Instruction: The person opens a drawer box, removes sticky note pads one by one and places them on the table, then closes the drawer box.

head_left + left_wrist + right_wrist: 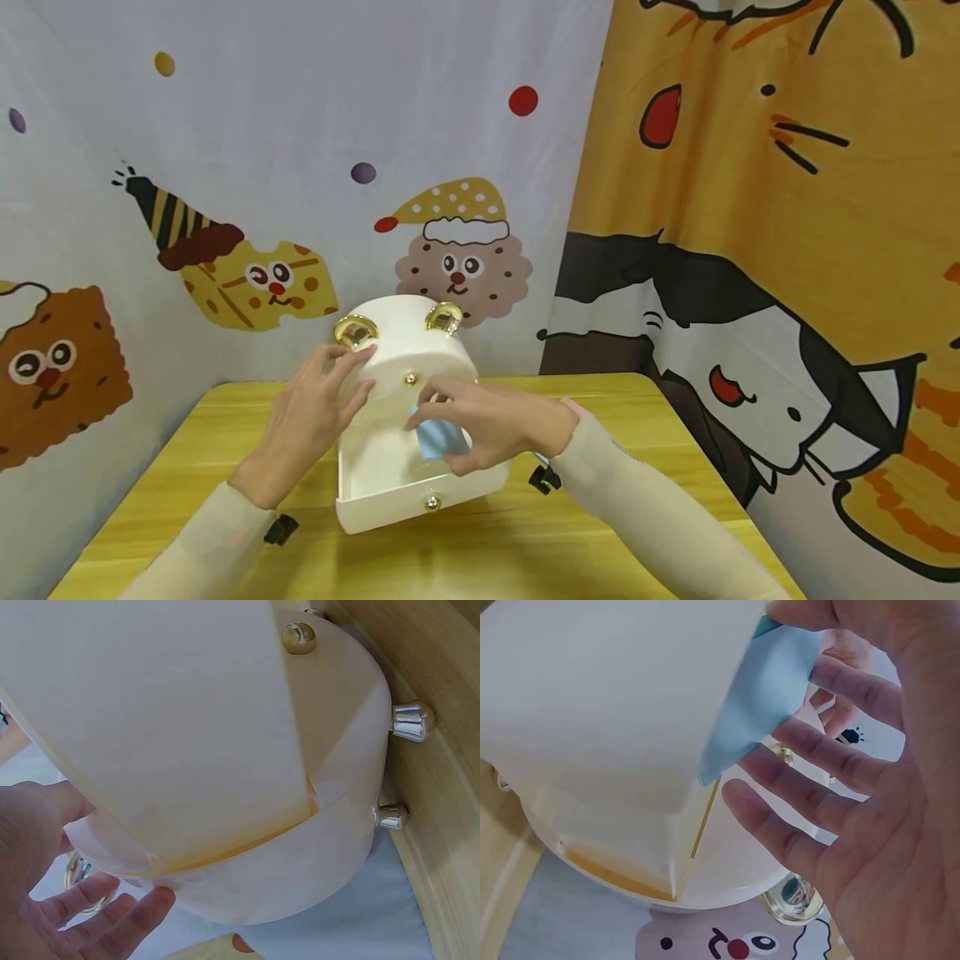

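Observation:
A white rounded box (405,325) with two gold ear-shaped rings (356,331) stands on the table, its lower drawer (390,507) pulled out. My right hand (487,417) pinches a light blue, flat square piece (438,439) between thumb and fingers above the drawer. In the right wrist view, the blue piece's lower corner lies next to the white drawer wall; whether they touch I cannot tell. My left hand (300,417) is at the box's upper left, below the left ear, its fingers spread. The left wrist view shows its fingertips (159,896) against the white body.
The yellow wood-grain table (247,467) reaches back to a cartoon-printed curtain (285,108). Gold knobs sit on the drawer front and on the box (410,379) above it. Silvery feet (412,721) show under the box in the left wrist view.

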A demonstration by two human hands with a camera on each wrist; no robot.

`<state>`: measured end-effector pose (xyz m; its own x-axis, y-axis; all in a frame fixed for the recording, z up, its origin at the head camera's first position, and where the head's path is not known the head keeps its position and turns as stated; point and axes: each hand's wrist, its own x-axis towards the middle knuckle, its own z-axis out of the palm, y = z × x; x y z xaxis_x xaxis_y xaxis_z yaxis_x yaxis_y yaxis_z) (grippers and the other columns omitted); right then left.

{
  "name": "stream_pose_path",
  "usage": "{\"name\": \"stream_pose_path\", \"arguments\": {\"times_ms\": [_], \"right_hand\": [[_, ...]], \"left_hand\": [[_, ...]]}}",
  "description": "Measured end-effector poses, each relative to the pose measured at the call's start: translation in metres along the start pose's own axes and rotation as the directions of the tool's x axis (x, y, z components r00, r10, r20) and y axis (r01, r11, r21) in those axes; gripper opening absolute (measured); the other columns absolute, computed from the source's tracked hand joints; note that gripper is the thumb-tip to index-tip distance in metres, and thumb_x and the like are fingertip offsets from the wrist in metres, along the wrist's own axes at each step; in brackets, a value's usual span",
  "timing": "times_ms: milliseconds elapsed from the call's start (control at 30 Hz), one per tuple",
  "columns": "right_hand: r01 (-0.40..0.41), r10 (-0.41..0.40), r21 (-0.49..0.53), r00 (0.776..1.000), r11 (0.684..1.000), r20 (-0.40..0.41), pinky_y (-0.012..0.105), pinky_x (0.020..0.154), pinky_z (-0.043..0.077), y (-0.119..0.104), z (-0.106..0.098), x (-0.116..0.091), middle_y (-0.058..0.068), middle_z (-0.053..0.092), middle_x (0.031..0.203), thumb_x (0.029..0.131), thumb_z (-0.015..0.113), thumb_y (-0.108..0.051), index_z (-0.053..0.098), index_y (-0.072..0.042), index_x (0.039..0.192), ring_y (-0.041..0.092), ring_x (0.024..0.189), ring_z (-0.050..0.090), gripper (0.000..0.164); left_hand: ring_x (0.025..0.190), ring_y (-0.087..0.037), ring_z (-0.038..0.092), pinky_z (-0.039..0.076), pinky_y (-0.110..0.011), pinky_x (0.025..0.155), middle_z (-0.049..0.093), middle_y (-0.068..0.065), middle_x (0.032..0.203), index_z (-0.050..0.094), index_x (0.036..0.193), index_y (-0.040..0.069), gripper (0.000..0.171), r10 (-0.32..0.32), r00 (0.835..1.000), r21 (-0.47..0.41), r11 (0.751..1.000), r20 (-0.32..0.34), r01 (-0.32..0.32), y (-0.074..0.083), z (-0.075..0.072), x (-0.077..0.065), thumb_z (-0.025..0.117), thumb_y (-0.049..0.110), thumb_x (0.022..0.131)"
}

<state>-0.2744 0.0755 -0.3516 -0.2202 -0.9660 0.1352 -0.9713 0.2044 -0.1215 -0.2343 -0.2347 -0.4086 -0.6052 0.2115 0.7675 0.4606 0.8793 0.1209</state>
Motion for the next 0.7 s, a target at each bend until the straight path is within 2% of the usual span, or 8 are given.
{"name": "stream_pose_path", "arguments": {"times_ms": [300,467,700], "right_hand": [[-0.007,0.007,-0.001,0.998,1.000,-0.059,0.022,0.102,0.060,0.001,0.001,-0.012,0.009,0.063,0.150,0.096,0.092,-0.024,0.071,-0.019,0.152,0.018,0.120,0.070,0.060],[-0.016,0.020,0.044,0.996,0.999,-0.083,0.026,0.104,0.062,0.003,0.000,-0.019,0.011,0.062,0.151,0.096,0.091,-0.020,0.071,-0.017,0.153,0.020,0.122,0.071,0.061],[-0.045,0.053,0.065,0.991,0.997,-0.125,0.026,0.101,0.063,0.005,0.000,-0.029,0.008,0.061,0.152,0.097,0.089,-0.019,0.072,-0.018,0.154,0.019,0.118,0.071,0.060]], "left_hand": [[0.077,-0.024,0.063,0.033,-0.019,0.045,0.070,-0.018,0.126,0.078,0.148,0.018,0.051,-0.016,1.000,-0.011,1.000,0.007,0.016,0.001,0.002,0.000,0.094,0.018,0.100],[0.076,-0.023,0.064,0.034,-0.020,0.046,0.071,-0.018,0.127,0.078,0.148,0.017,0.051,-0.007,1.000,-0.014,1.000,0.001,0.007,0.001,0.003,0.000,0.094,0.018,0.100],[0.074,-0.022,0.064,0.035,-0.021,0.045,0.071,-0.017,0.126,0.078,0.148,0.017,0.051,-0.008,1.000,-0.002,1.000,-0.007,0.008,0.000,0.005,0.000,0.094,0.018,0.100]]}}
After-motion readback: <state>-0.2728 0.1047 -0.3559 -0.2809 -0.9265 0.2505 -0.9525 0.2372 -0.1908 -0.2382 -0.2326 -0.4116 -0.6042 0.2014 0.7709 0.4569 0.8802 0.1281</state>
